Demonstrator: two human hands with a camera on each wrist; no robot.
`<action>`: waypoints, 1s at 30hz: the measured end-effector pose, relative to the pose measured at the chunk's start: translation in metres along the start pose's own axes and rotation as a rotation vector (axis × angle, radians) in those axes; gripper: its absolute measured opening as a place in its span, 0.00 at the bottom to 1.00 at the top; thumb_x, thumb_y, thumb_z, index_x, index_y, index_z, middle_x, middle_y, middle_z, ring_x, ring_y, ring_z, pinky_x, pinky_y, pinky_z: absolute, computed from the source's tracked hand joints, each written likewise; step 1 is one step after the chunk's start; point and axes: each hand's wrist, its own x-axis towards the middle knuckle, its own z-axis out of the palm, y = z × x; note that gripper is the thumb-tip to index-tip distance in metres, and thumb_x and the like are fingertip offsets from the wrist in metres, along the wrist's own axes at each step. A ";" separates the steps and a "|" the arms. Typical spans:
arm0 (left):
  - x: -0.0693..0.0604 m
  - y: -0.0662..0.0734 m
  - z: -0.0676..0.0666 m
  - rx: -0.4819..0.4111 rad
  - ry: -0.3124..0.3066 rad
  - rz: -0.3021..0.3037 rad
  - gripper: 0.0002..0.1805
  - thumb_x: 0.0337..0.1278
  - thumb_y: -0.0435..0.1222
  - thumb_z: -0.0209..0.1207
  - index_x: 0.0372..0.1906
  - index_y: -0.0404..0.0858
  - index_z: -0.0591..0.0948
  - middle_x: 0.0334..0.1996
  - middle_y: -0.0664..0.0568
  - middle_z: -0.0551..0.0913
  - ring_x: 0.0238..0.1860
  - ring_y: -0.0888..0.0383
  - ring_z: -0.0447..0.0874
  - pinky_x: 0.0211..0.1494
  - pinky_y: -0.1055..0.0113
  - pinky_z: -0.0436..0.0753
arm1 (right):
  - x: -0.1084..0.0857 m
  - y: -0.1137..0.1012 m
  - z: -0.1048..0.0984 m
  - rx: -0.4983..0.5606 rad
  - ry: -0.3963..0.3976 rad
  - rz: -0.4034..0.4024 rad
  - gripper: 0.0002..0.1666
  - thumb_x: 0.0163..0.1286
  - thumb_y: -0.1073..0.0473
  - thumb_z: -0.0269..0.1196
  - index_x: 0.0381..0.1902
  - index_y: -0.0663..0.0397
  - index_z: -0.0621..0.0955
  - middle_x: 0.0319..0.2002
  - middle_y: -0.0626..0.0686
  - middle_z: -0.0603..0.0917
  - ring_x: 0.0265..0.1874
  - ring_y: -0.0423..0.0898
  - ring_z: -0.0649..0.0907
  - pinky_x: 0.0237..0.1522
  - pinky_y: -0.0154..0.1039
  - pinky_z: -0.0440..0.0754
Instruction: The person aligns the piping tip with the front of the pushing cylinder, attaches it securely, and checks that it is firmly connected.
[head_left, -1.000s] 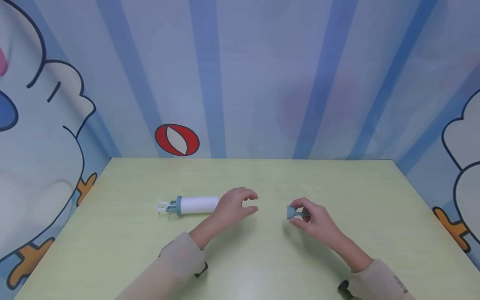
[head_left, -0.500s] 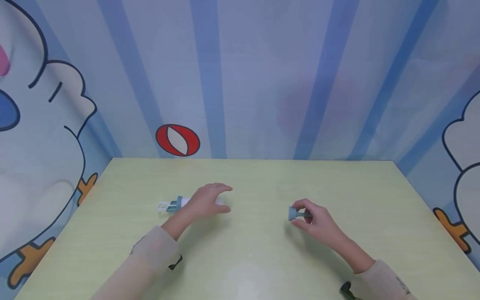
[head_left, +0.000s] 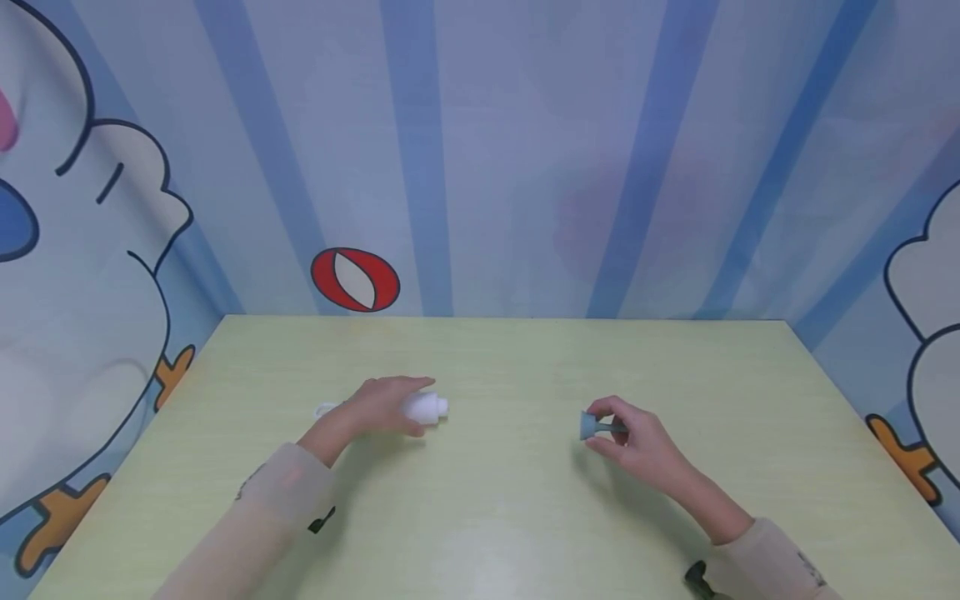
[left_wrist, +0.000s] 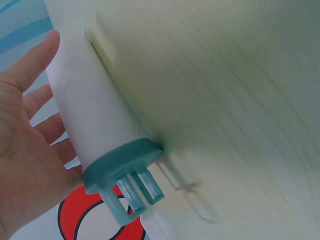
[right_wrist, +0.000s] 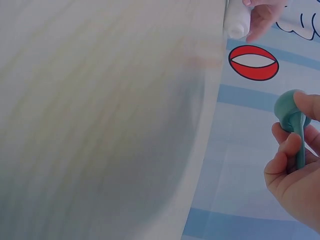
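A white tube (head_left: 422,408) with a narrow neck at its right end lies on the table at left. Its other end, in the left wrist view, has a teal collar (left_wrist: 122,162) with prongs and a white loop. My left hand (head_left: 367,408) is over the tube, thumb on the near side and extended fingers on the far side; the collar is hidden from the head view. At right, above the table, my right hand (head_left: 637,437) pinches the stem of a small teal piece with a rounded, flared head (right_wrist: 287,107), its head pointing left.
A pale green-yellow table (head_left: 510,500) spans the front. Behind and beside it stands a blue striped backdrop (head_left: 517,167) with cartoon shapes, including a red-and-white oval (head_left: 355,280).
My left hand has moved left and lower over the tube, uncovering its necked right end and covering its teal collar. The right hand keeps its pinch on the teal piece, nearly still.
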 end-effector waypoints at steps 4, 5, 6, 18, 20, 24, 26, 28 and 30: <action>0.001 -0.005 0.001 -0.010 0.000 0.003 0.34 0.41 0.41 0.65 0.59 0.41 0.69 0.54 0.47 0.74 0.50 0.49 0.71 0.51 0.52 0.71 | 0.000 0.000 -0.001 0.000 -0.002 -0.002 0.17 0.52 0.63 0.65 0.41 0.54 0.75 0.32 0.50 0.78 0.19 0.36 0.67 0.21 0.29 0.66; 0.001 -0.005 0.001 -0.007 0.002 0.011 0.33 0.42 0.40 0.65 0.58 0.41 0.69 0.53 0.46 0.74 0.50 0.49 0.72 0.51 0.52 0.71 | 0.000 0.000 -0.001 0.001 -0.003 -0.002 0.17 0.52 0.63 0.65 0.41 0.54 0.75 0.32 0.50 0.79 0.20 0.36 0.67 0.22 0.29 0.67; 0.002 -0.006 0.001 -0.002 0.004 0.020 0.32 0.42 0.40 0.65 0.57 0.40 0.70 0.52 0.46 0.75 0.49 0.49 0.72 0.51 0.52 0.72 | 0.000 0.000 -0.001 0.003 -0.004 -0.003 0.17 0.52 0.63 0.65 0.41 0.54 0.75 0.32 0.50 0.79 0.20 0.36 0.67 0.22 0.29 0.67; 0.002 -0.004 0.001 0.001 0.029 0.052 0.29 0.44 0.38 0.64 0.56 0.39 0.72 0.51 0.46 0.76 0.48 0.50 0.73 0.52 0.53 0.72 | 0.002 0.000 -0.004 0.016 -0.014 -0.029 0.16 0.53 0.62 0.65 0.41 0.53 0.75 0.32 0.49 0.78 0.19 0.35 0.66 0.21 0.29 0.66; 0.003 0.000 0.000 -0.001 0.035 0.051 0.29 0.44 0.38 0.64 0.57 0.40 0.72 0.50 0.46 0.76 0.49 0.50 0.73 0.52 0.54 0.72 | 0.003 0.000 -0.005 0.008 -0.017 -0.040 0.16 0.53 0.62 0.65 0.41 0.53 0.75 0.31 0.49 0.78 0.18 0.35 0.65 0.21 0.29 0.65; 0.005 0.010 -0.003 0.023 0.046 0.074 0.30 0.43 0.39 0.64 0.57 0.43 0.72 0.48 0.47 0.77 0.46 0.51 0.74 0.49 0.54 0.73 | 0.007 0.000 -0.008 -0.003 -0.024 -0.059 0.16 0.53 0.63 0.65 0.41 0.54 0.74 0.31 0.49 0.77 0.18 0.35 0.65 0.20 0.29 0.65; 0.006 0.015 -0.004 0.039 0.045 0.085 0.30 0.43 0.40 0.65 0.57 0.44 0.72 0.47 0.47 0.78 0.46 0.52 0.74 0.49 0.55 0.74 | 0.009 0.000 -0.009 -0.001 -0.031 -0.061 0.17 0.53 0.63 0.65 0.41 0.54 0.74 0.31 0.49 0.77 0.18 0.36 0.65 0.20 0.29 0.65; 0.006 0.020 -0.004 0.044 0.047 0.102 0.30 0.42 0.40 0.65 0.57 0.44 0.72 0.47 0.48 0.78 0.46 0.52 0.75 0.48 0.55 0.74 | 0.010 0.000 -0.010 -0.002 -0.035 -0.068 0.17 0.53 0.64 0.65 0.41 0.55 0.74 0.30 0.50 0.77 0.18 0.36 0.65 0.20 0.29 0.65; 0.006 0.024 -0.004 0.053 0.046 0.117 0.30 0.42 0.40 0.65 0.56 0.44 0.73 0.47 0.48 0.78 0.46 0.52 0.75 0.48 0.55 0.74 | 0.011 0.001 -0.010 -0.005 -0.042 -0.067 0.17 0.52 0.64 0.65 0.41 0.54 0.74 0.30 0.49 0.77 0.18 0.36 0.65 0.20 0.30 0.65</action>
